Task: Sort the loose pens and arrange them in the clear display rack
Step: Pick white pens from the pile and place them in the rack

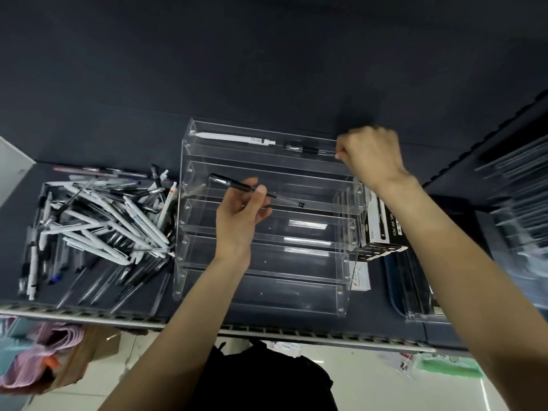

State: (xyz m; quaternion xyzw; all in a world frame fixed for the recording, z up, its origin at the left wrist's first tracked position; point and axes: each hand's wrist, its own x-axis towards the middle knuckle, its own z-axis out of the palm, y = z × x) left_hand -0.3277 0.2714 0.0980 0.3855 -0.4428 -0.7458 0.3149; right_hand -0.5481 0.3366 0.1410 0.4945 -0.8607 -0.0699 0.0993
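A clear tiered display rack (189, 262) stands in the middle of a dark shelf. Its top tier holds a white pen (234, 137) on the left and a black clear-barrel pen (308, 149) on the right. My right hand (370, 155) pinches the right end of that black pen at the top tier. My left hand (240, 215) holds another black pen (234, 185) slanted above the second and third tiers. A heap of loose white and black pens (100, 223) lies left of the rack.
A black gel ink pen box (382, 229) stands against the rack's right side, with a small white card (360, 277) below it. More clear trays (415, 286) sit at the right. The shelf's metal front edge (267, 333) runs below, with bags on the floor.
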